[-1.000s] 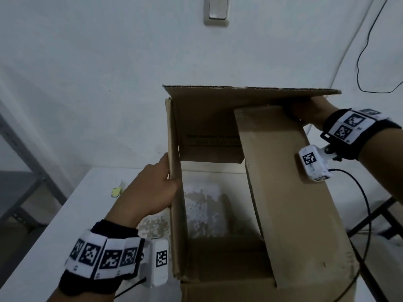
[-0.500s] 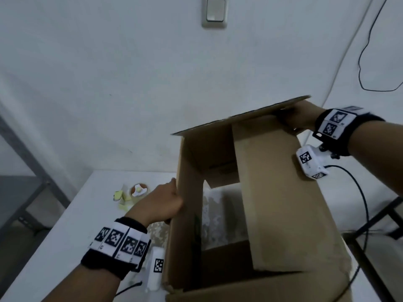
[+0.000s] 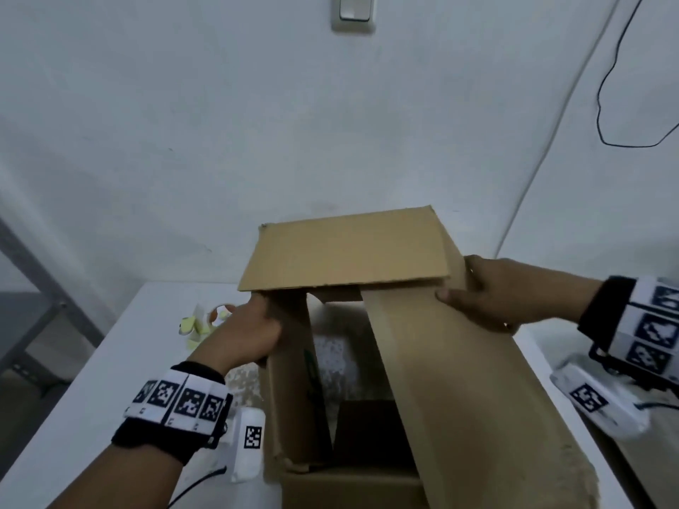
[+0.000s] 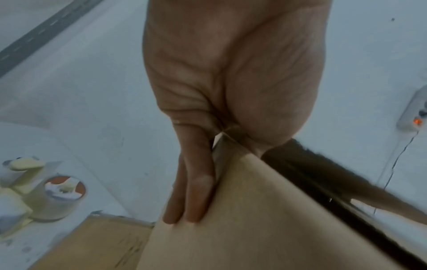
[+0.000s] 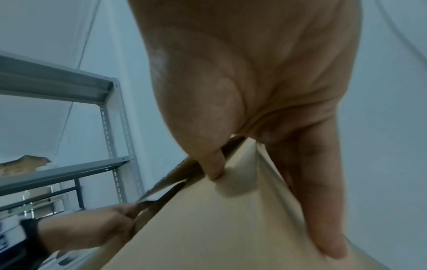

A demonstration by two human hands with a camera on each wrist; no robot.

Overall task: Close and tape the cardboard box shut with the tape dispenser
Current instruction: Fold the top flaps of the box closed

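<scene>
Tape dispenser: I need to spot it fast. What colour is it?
Pale yellow tape dispenser, clearest in the left wrist view.

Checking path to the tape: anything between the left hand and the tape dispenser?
Head view: left hand grips the box flap; tape dispenser sits just beyond it; no gap shows between them.

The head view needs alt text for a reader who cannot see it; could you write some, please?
Both hands, left hand and right hand, fold the flaps of an open brown cardboard box on a white table. A yellow tape dispenser lies behind the left hand.
</scene>
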